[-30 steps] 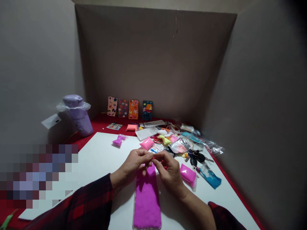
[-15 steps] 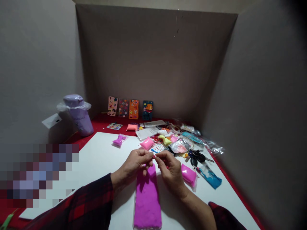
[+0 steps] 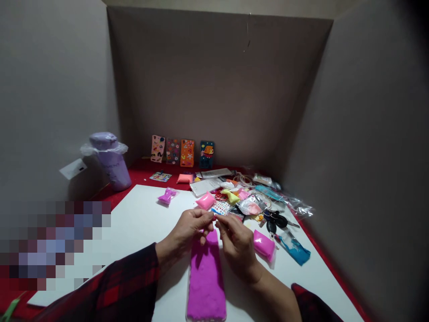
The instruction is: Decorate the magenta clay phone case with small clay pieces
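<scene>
My left hand (image 3: 189,231) and my right hand (image 3: 236,243) meet above the far end of a phone case covered in magenta clay (image 3: 205,281), which lies lengthwise on a white sheet (image 3: 140,223). Both hands are closed in a pinch on a tiny red-pink piece (image 3: 214,218) held between their fingertips. A pink clay packet (image 3: 263,244) lies just right of my right hand, and another pink packet (image 3: 205,201) sits beyond my fingers.
A lilac wrapped bottle (image 3: 110,160) stands at the left on the red cloth. Several decorated phone cases (image 3: 182,153) lean against the back wall. A clutter of packets, a yellow bow (image 3: 230,195), keys (image 3: 275,220) and a blue packet (image 3: 296,251) fills the right. A magenta bow (image 3: 166,196) lies apart.
My right hand has shifted slightly, its fingertips working the tiny piece against my left hand's pinch. Everything on the table stays where it was.
</scene>
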Action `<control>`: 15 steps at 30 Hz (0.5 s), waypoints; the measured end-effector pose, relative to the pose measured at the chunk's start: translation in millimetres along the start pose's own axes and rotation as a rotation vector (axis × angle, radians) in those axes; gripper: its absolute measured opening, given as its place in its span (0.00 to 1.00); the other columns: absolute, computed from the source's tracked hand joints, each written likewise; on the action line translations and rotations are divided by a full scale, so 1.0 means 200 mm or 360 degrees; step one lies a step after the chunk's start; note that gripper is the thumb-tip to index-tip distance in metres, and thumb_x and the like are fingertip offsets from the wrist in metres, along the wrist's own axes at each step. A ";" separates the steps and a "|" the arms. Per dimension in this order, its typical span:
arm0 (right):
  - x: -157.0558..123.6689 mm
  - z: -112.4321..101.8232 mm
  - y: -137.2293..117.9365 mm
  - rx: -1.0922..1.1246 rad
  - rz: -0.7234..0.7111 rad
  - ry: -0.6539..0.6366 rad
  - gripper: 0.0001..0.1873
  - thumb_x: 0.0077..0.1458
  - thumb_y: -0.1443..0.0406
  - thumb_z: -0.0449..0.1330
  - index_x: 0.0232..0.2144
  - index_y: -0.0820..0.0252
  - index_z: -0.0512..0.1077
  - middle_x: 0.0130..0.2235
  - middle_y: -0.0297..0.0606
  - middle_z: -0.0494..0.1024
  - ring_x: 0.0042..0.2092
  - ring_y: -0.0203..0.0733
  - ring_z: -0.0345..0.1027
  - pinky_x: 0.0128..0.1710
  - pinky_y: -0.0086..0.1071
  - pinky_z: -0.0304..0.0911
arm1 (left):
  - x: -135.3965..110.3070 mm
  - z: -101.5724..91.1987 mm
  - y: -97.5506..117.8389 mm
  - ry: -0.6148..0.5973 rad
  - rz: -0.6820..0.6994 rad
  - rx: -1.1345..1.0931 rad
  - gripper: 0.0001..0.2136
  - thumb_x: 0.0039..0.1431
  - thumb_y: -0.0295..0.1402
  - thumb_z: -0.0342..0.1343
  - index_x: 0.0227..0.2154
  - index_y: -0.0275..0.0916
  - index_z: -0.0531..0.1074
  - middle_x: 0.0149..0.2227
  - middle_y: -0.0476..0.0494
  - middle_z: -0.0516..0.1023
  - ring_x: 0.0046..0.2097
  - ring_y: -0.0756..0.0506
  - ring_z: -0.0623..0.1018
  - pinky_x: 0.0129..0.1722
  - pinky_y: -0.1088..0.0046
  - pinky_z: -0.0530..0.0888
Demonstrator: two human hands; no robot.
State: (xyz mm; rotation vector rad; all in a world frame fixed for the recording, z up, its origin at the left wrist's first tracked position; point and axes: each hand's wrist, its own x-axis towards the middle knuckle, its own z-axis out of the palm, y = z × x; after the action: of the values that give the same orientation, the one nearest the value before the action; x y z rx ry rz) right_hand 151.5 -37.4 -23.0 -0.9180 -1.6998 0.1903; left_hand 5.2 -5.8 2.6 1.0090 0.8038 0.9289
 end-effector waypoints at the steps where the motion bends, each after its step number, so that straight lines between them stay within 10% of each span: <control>1: 0.00 0.00 0.00 -0.0031 -0.0064 -0.0019 0.13 0.58 0.74 0.53 0.44 0.61 0.72 0.35 0.42 0.76 0.36 0.43 0.70 0.35 0.34 0.66 | 0.00 0.00 0.00 0.0019 -0.0002 -0.0014 0.16 0.47 0.41 0.65 0.22 0.32 0.70 0.20 0.51 0.70 0.16 0.57 0.64 0.11 0.85 0.63; 15: -0.01 0.00 0.00 -0.0255 -0.0228 -0.0104 0.22 0.57 0.77 0.49 0.53 0.65 0.66 0.38 0.48 0.75 0.39 0.46 0.70 0.36 0.37 0.69 | -0.02 0.03 -0.02 0.0152 0.0004 -0.0165 0.16 0.46 0.41 0.66 0.22 0.32 0.69 0.19 0.51 0.69 0.15 0.58 0.63 0.11 0.84 0.61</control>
State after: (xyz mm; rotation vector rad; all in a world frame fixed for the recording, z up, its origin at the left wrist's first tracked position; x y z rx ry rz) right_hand 150.9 -39.6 -25.0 -0.9108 -1.8541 -0.0120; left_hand 10.4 -12.2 2.1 0.8811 0.8254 1.0169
